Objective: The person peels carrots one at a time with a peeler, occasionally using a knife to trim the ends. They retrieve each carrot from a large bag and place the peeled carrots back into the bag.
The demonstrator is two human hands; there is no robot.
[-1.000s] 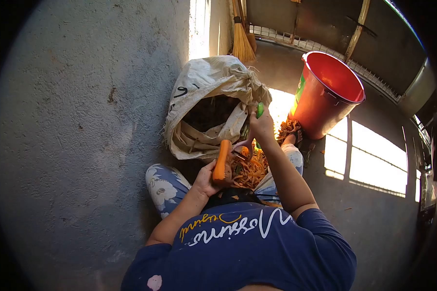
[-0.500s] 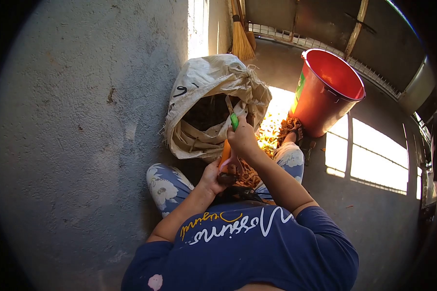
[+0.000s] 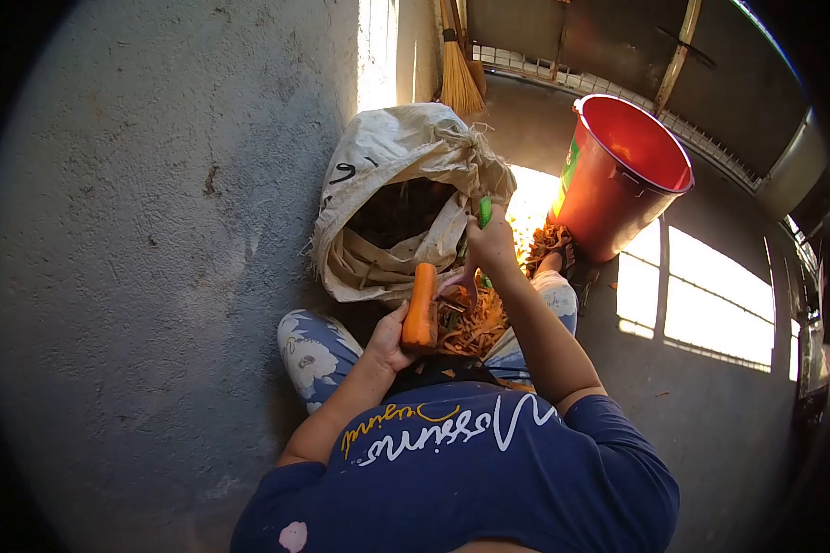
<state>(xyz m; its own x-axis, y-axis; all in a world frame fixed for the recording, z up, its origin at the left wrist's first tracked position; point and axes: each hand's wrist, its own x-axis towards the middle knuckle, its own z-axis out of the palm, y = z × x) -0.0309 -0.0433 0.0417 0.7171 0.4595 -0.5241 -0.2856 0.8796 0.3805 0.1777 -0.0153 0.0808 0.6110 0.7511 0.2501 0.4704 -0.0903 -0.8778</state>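
A thick orange carrot point(image 3: 422, 309) stands upright in my left hand point(image 3: 389, 341), whose fingers are wrapped round its lower end. My right hand point(image 3: 493, 244) is closed on a pink Y-shaped peeler point(image 3: 463, 282), its head beside the carrot's right side. A green handle point(image 3: 485, 212) sticks up from the top of the same fist; the rest of it is hidden. Under the peeler, orange peelings point(image 3: 480, 330) lie heaped between my knees. Just beyond both hands gapes a white woven sack point(image 3: 406, 138) with dark contents.
A red bucket point(image 3: 609, 184) stands tilted in view at the right, with more peelings by its base near my foot. A rough grey wall point(image 3: 157, 258) runs along the left. A straw broom point(image 3: 459, 78) leans at the back, near a metal gate point(image 3: 618, 46).
My right hand has moved to the right and away from the carrot, taking the peeler along. The carrot, partly covered before, now shows almost whole in my left hand.
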